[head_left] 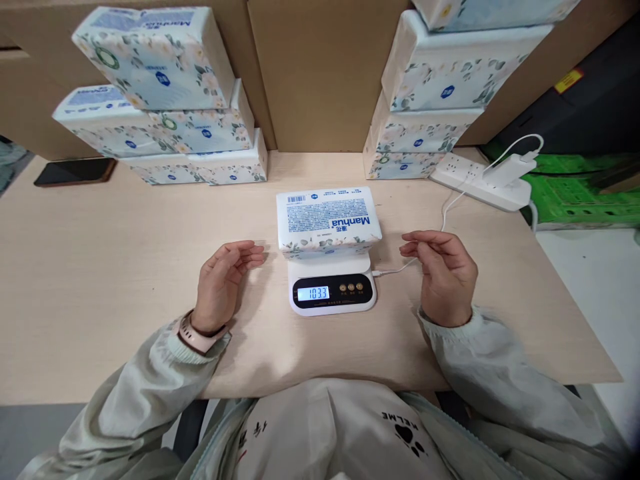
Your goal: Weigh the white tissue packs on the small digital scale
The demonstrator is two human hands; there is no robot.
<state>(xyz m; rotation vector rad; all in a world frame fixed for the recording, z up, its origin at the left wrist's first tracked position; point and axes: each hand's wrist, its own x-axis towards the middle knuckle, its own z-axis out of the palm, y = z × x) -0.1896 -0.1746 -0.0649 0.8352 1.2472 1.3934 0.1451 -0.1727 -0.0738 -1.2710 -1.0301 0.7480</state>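
A white tissue pack (327, 222) with blue "Manhua" print lies on a small white kitchen scale (332, 287), whose lit display reads 103.3. My left hand (223, 283) hovers just left of the scale, palm turned inward, fingers loosely curved and apart, holding nothing. My right hand (443, 273) hovers to the right of the scale over its white cable (395, 270), fingers slightly curled, empty. Neither hand touches the pack.
A stack of tissue packs (165, 100) stands at the back left and another stack (435, 100) at the back right, against cardboard boxes (320, 73). A black phone (75, 171) lies far left. A white power strip (483, 181) with a charger sits at the right.
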